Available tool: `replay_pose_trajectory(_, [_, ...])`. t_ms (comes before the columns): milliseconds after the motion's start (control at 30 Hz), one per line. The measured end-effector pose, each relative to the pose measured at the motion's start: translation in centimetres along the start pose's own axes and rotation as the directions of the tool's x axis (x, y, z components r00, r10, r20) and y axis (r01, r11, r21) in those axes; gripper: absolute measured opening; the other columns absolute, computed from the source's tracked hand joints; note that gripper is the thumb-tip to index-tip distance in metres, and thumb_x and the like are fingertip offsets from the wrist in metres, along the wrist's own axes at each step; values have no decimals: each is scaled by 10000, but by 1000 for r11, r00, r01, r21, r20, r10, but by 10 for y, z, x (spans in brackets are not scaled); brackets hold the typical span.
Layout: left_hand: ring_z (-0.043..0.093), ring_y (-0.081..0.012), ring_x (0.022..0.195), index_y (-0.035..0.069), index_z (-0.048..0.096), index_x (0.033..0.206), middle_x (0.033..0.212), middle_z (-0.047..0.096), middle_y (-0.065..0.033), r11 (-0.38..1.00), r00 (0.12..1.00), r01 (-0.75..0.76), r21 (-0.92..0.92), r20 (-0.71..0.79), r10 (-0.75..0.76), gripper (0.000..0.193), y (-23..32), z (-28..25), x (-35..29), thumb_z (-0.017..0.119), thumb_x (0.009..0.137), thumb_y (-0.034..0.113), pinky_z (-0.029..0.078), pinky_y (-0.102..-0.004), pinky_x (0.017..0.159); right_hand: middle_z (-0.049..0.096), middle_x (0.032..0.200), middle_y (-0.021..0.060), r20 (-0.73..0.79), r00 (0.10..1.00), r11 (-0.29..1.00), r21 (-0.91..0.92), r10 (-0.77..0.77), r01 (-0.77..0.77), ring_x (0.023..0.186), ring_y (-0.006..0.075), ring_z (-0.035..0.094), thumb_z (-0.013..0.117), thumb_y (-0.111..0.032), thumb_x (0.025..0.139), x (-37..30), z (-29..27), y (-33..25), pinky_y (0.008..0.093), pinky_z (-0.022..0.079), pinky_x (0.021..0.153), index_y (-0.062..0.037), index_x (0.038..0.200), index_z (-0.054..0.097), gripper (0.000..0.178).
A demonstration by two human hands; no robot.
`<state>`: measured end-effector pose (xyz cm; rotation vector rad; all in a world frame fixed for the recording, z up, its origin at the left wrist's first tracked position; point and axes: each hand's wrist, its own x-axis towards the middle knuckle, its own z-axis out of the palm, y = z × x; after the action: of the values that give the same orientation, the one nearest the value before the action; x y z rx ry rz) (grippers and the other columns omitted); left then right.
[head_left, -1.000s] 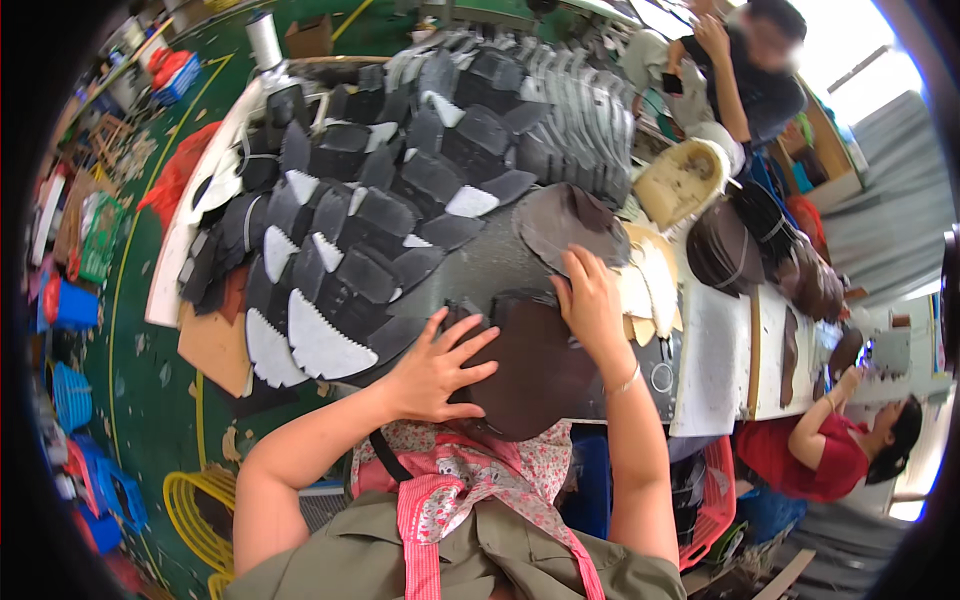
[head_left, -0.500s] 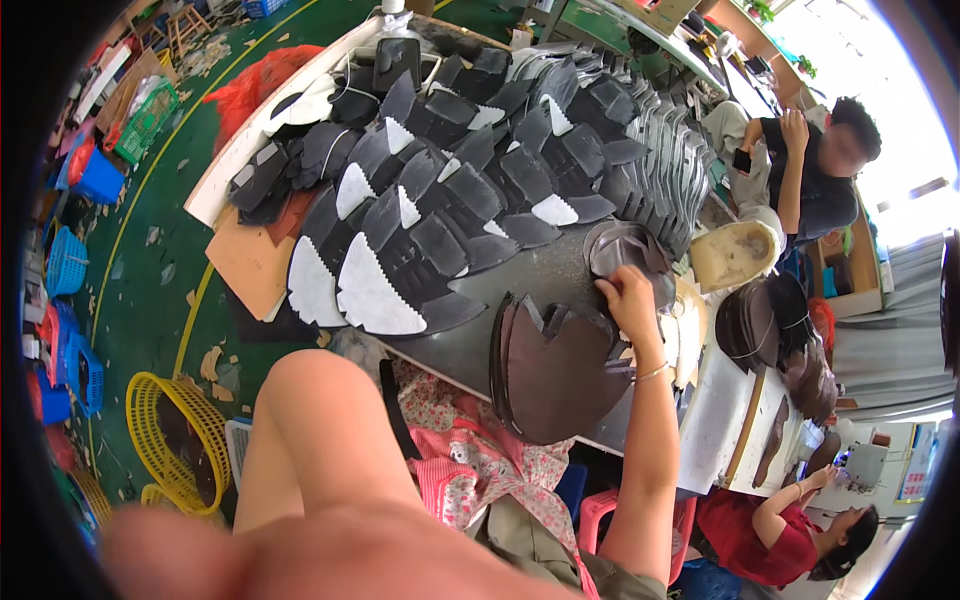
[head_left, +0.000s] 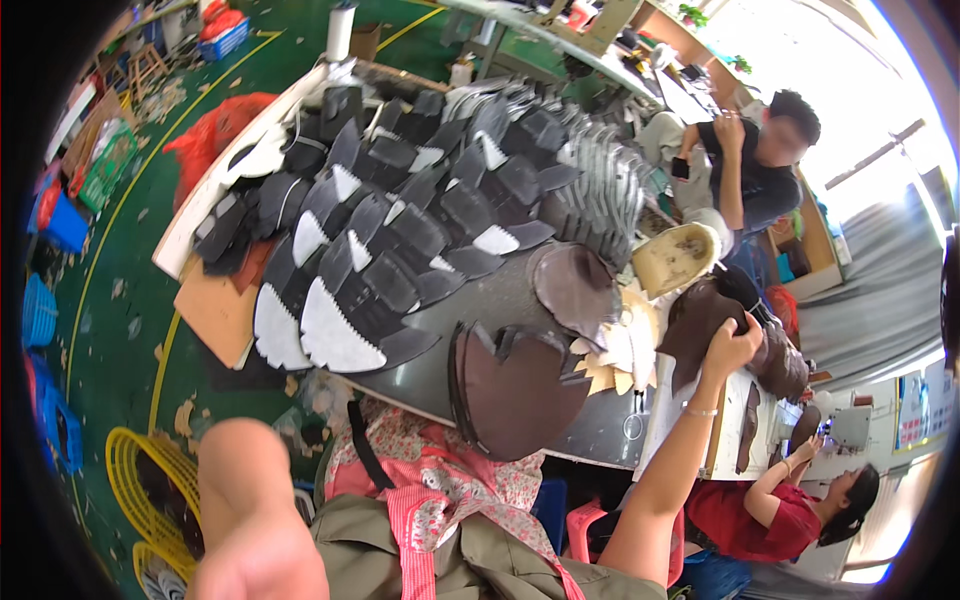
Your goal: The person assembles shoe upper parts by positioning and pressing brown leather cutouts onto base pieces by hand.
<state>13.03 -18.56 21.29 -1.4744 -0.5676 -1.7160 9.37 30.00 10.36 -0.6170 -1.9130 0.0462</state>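
Note:
A dark brown leather piece [head_left: 693,328] is pinched at its right edge by my right hand [head_left: 734,350], out over the right part of the table. Beneath and behind it lie more dark leather pieces [head_left: 775,350]. My left hand [head_left: 262,560] is very near the camera at the lower left, its fingers hidden. In front of me rests a stack of brown leather pieces with a notched upper edge [head_left: 520,385]. Beyond it lies a pile of rounded brown pieces [head_left: 575,285]. Cream zigzag-edged pieces [head_left: 630,340] lie between that pile and the held leather.
Black pieces with white serrated parts [head_left: 335,330] cover the table's left side. Curved grey pieces [head_left: 605,175] stand in rows behind. A cream tub [head_left: 675,258] and scissors [head_left: 634,425] are at the right. Yellow baskets [head_left: 150,490] stand on the floor. Two other people sit at the right.
My right hand has moved right from the rounded brown pile and now grips a leather piece there. My left arm has shifted left and lower, and the view has turned slightly.

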Motion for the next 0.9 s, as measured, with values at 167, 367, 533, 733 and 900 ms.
replay_pose_trajectory(167, [478,-416,1105,10,483,1070,1148,503,-209,318,348,385,866,183,-919,527,-32,-59,-125,738,633,159,404,-476,917,505,759,133,243,897,917,-56,-371,394,752,305,503,570,-5,738,-76,-79,18,430,391,683,-37,801,502,99])
replay_pose_trajectory(367, [417,-426,1170,-9,539,1091,1233,476,-240,23,37,90,996,19,-999,514,7,-121,-186,688,632,166,369,-442,984,519,694,112,544,802,969,154,-247,194,678,300,523,619,-52,753,-200,-91,-21,400,413,610,-33,765,534,88])
replay_pose_trajectory(533, [618,-292,835,-2,627,903,911,659,-136,172,178,240,955,131,-975,295,-13,-134,-179,622,608,6,492,-382,762,516,645,118,518,846,965,134,125,-224,564,261,523,644,-66,770,-207,-106,-32,340,406,524,9,742,575,105])
replay_pose_trajectory(733, [563,-320,750,17,606,1001,950,613,-131,493,694,144,858,268,-668,273,-37,-51,-178,601,746,113,434,-409,637,551,603,-11,659,641,729,202,393,-654,518,41,446,685,-130,797,-207,-108,-12,224,350,470,38,813,651,172])
replay_pose_trajectory(900, [563,-187,864,105,650,1017,975,621,-25,779,383,168,604,688,-616,365,-34,43,-240,652,657,167,435,-318,713,555,597,-34,758,467,610,116,455,-783,511,25,454,684,-140,810,-187,-129,-20,191,357,449,36,786,650,181])
